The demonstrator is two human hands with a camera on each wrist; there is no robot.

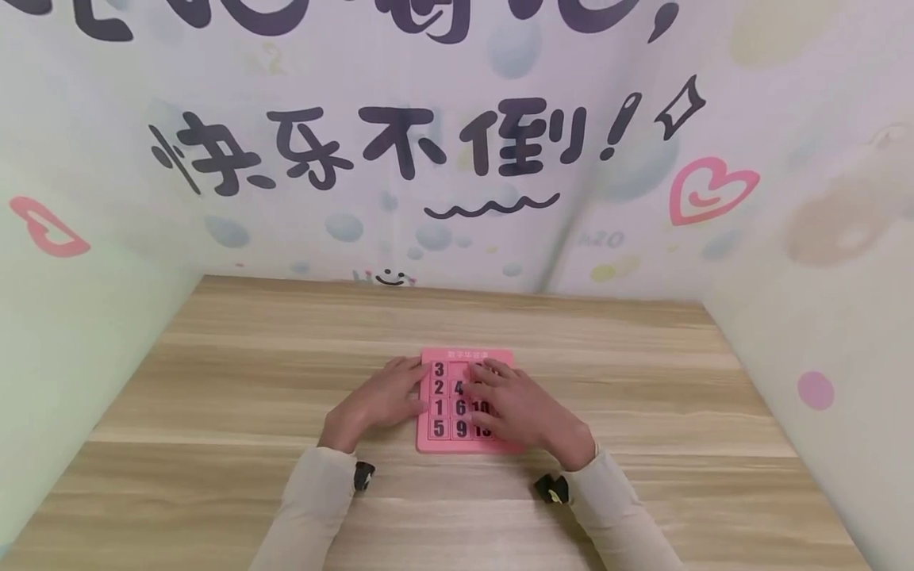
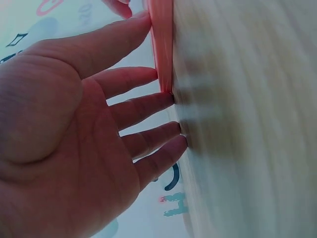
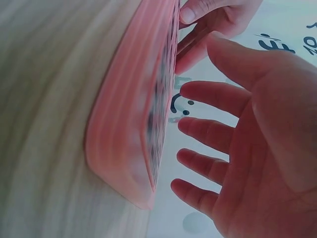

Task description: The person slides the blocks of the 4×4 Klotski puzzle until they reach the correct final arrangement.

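Note:
A pink sliding number puzzle (image 1: 464,446) lies flat on the wooden table, with black digits on its square tiles. One slot in its top row, right of the 3, shows no tile. My left hand (image 1: 385,394) rests at the puzzle's left edge; in the left wrist view its thumb and fingertips reach the pink side wall (image 2: 162,44), fingers nearly straight. Over the right part of the tiles spreads my right hand (image 1: 520,404), hiding several of them. In the right wrist view its loose fingers (image 3: 205,133) stand just above the tile face, holding nothing.
The wooden tabletop (image 1: 250,381) surrounds the puzzle. A white printed wall (image 1: 321,238) with black lettering rises behind the table, and side panels (image 1: 807,333) close it in at left and right. Black straps (image 1: 552,488) sit at both wrists.

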